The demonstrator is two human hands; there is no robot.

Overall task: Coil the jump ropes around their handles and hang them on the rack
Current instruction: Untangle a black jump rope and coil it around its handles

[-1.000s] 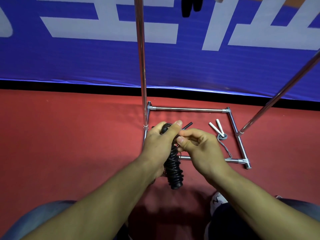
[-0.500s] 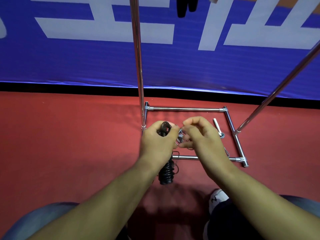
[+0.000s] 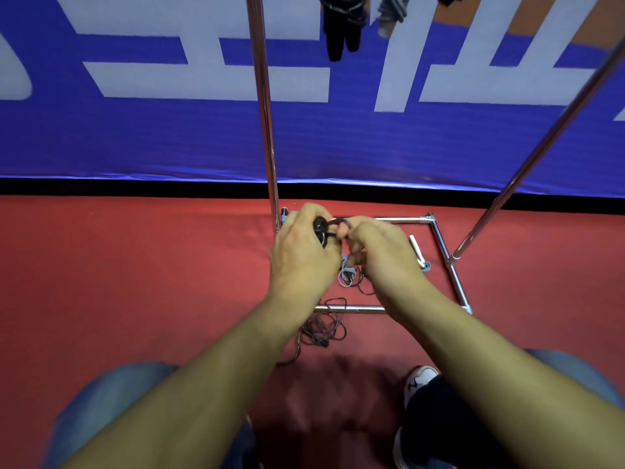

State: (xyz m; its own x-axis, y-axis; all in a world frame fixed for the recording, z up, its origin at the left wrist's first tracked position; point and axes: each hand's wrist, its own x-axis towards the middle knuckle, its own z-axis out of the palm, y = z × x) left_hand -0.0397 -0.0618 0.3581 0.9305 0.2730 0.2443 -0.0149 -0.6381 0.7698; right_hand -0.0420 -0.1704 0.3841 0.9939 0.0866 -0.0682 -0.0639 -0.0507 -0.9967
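My left hand (image 3: 304,255) is closed around the black jump rope handles (image 3: 319,228), of which only the top shows. My right hand (image 3: 378,252) pinches a loop of the black cord (image 3: 338,221) right beside that top. On the red floor below my hands lies a tangle of thin black cord (image 3: 326,324). A grey and white jump rope (image 3: 417,253) lies inside the rack's base frame, its cord (image 3: 346,274) partly under my hands. The chrome rack (image 3: 265,106) stands ahead. A coiled black rope (image 3: 341,25) and a coiled grey rope (image 3: 390,11) hang at the top.
The rack's base bars (image 3: 351,309) form a square on the floor, with a slanted pole (image 3: 541,147) on the right. A blue banner wall (image 3: 135,140) stands behind. My knees and a shoe (image 3: 417,380) are at the bottom.
Both hands have risen toward the rack. The coiled bundle that hung below my left hand is now hidden in it. My right hand shifted to a cord loop at the handle tops.
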